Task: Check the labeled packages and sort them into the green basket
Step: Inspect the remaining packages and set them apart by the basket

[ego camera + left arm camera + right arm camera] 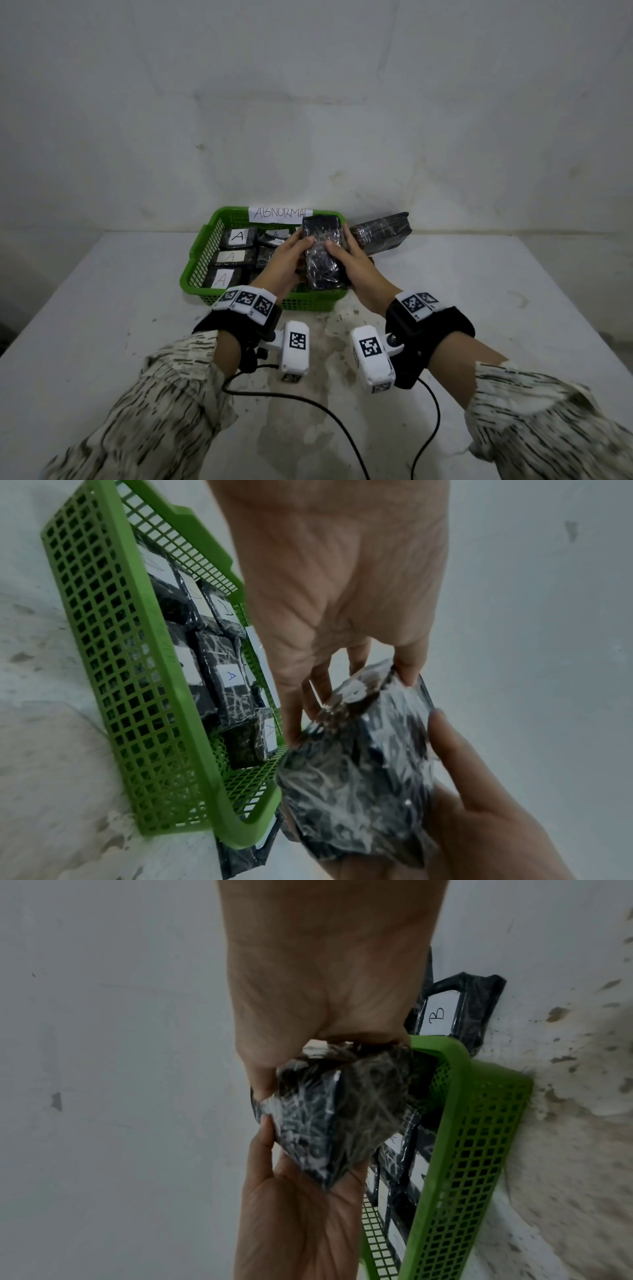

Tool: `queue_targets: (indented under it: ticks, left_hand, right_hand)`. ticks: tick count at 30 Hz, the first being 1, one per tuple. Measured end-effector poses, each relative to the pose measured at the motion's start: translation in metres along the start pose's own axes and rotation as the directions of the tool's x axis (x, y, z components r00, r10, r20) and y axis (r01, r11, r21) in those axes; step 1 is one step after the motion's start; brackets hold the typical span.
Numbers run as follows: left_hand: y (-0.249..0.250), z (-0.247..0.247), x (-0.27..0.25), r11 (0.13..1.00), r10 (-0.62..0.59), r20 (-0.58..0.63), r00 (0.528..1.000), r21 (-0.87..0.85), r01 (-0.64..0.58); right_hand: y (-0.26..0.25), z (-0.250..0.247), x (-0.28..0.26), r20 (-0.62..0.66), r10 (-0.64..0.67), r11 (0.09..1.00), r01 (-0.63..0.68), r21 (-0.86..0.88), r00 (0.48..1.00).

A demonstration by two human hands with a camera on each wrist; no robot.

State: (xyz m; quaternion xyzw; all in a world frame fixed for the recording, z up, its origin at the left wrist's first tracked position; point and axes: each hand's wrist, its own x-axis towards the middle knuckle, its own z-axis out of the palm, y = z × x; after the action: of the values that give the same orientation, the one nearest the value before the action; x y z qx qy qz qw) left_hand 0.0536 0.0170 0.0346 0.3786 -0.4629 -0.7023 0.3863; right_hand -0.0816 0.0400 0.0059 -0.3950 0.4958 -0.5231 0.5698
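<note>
Both my hands hold one black package point(323, 255) wrapped in crinkled clear film, tilted above the right part of the green basket point(200, 253). My left hand point(293, 251) grips its left side, thumb on top. On the opposite side my right hand point(347, 255) grips it the same way. No label shows on the face turned to me. The left wrist view shows the package point(359, 764) pinched by my left hand's fingertips point(409, 674). Several black packages marked A point(238, 237) lie in the basket.
A paper sign reading ABNORMAL point(279, 214) is fixed to the basket's far rim. One more black package point(385, 233) lies on the white table just right of the basket; its label reads B point(440, 1014). A black cable point(342, 428) trails across the table near me.
</note>
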Motion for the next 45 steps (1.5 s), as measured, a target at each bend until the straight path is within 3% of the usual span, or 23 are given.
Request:
queue_targets:
  ticks: [6,12,18,24,28,32,35,38,42,45]
  left_hand:
    - [-0.006,-0.003,-0.001,0.999,-0.052,0.029,0.998,0.006,0.052]
    - [-0.002,-0.003,-0.003,0.999,-0.047,0.072,0.996,0.01,0.046]
    - [0.0,-0.002,-0.003,0.999,-0.041,0.06,0.997,0.026,0.039]
    - [-0.003,-0.009,-0.001,0.997,-0.066,0.026,0.998,-0.027,0.066]
    - [-0.002,-0.009,-0.001,0.994,-0.107,0.076,0.991,0.022,0.106]
    - [-0.003,-0.007,0.005,0.992,-0.128,0.001,0.992,0.018,0.128]
    - [-0.007,-0.005,0.007,0.99,-0.139,-0.021,0.99,0.018,0.139]
    - [-0.008,-0.008,0.009,0.983,-0.171,-0.027,0.985,-0.075,0.168]
    - [-0.004,-0.017,0.014,0.933,-0.263,-0.016,0.965,-0.259,0.25]
    - [-0.004,-0.017,0.017,0.905,-0.312,-0.001,0.95,-0.303,0.297]
  right_hand:
    - [0.004,-0.001,-0.003,-0.043,-0.014,1.0,0.015,0.017,0.999]
    - [0.0,-0.001,-0.009,0.022,-0.018,0.995,0.02,-0.098,1.0]
    - [0.0,0.0,-0.01,0.023,-0.037,0.995,0.039,-0.09,0.999]
    - [-0.004,-0.009,-0.011,0.097,0.049,0.99,-0.061,0.13,0.994]
    - [-0.007,-0.01,-0.015,0.073,0.03,0.989,-0.04,0.142,0.997]
    - [-0.004,-0.005,-0.016,0.08,0.038,0.998,-0.042,0.053,0.996]
    - [-0.005,0.002,-0.016,-0.025,0.015,1.0,-0.015,-0.026,1.0]
    - [-0.006,0.003,-0.015,-0.05,0.012,0.999,-0.014,-0.051,0.999]
    - [-0.006,-0.002,-0.012,0.026,0.063,0.988,-0.066,0.14,0.998]
    - [-0.004,0.0,-0.012,-0.094,-0.045,0.999,0.045,0.001,0.995]
